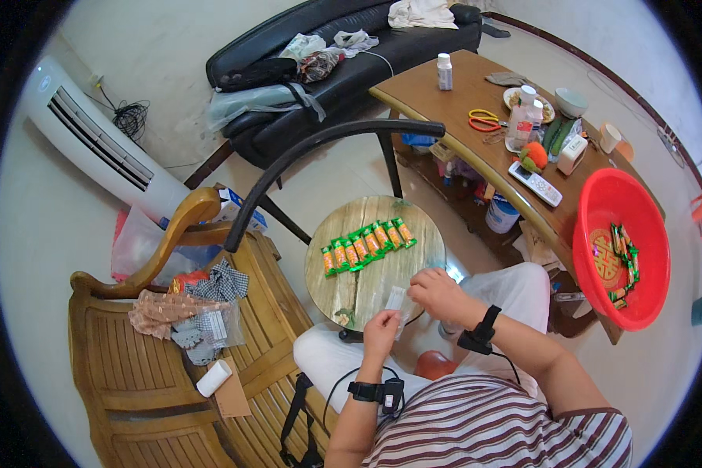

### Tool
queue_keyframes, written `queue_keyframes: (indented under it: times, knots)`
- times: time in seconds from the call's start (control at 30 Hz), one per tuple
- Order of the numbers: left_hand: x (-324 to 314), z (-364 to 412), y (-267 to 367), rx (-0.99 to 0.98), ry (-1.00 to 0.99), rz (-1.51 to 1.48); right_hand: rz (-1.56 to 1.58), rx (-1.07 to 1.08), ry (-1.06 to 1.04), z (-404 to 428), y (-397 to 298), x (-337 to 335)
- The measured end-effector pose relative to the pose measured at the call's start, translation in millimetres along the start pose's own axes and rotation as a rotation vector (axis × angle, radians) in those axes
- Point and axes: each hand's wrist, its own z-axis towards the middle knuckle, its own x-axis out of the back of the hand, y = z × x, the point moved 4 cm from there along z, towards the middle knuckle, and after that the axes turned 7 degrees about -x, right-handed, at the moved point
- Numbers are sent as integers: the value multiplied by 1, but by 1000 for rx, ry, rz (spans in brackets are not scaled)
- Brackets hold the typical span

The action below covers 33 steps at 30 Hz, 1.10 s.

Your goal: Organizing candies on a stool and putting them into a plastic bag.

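Note:
Low over the near edge of the round chair seat (380,292), my left hand (381,330) pinches a small clear plastic bag (395,298) that bears a white printed patch. My right hand (444,297) is at the bag's right side with its fingers curled; whether they grip the film is hidden. Beyond both hands, several green-and-orange snack packets (361,248) lie side by side in a slanting row on the seat. More wrapped packets (626,254) rest inside a red plastic basin (588,202) at the right. Each wrist wears a black strap with a small device.
A curved black chair rail (304,152) arches behind the seat. To the right, a wooden table (427,105) carries red-and-yellow scissors (484,120), bottles and a remote control (535,183). At left, a wooden bench (269,351) holds cloths, a plastic bag and a white roll (214,378).

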Motion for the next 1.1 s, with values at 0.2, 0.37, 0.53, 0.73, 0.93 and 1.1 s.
queue_keyframes:
  times: [0.2, 0.37, 0.53, 0.73, 0.93, 1.1]
  knots:
    - [3, -2, 3, 171, 42, -335, 120, -288, 226, -11, -16, 16]
    - [9, -3, 17, 112, 229, -424, 296, -436, 303, -21, -20, 4]
    - [0, -4, 15, 96, 170, -491, 724, -630, 42, -21, -23, -21]
    - [-2, -9, 14, 289, 47, -722, 727, -628, -63, -25, -16, -30]
    - [-2, -11, 14, 399, -43, -860, 834, -486, -99, -26, -8, -39]
    - [-5, -11, 14, 389, -50, -839, 1024, -636, -120, -31, -3, -52]
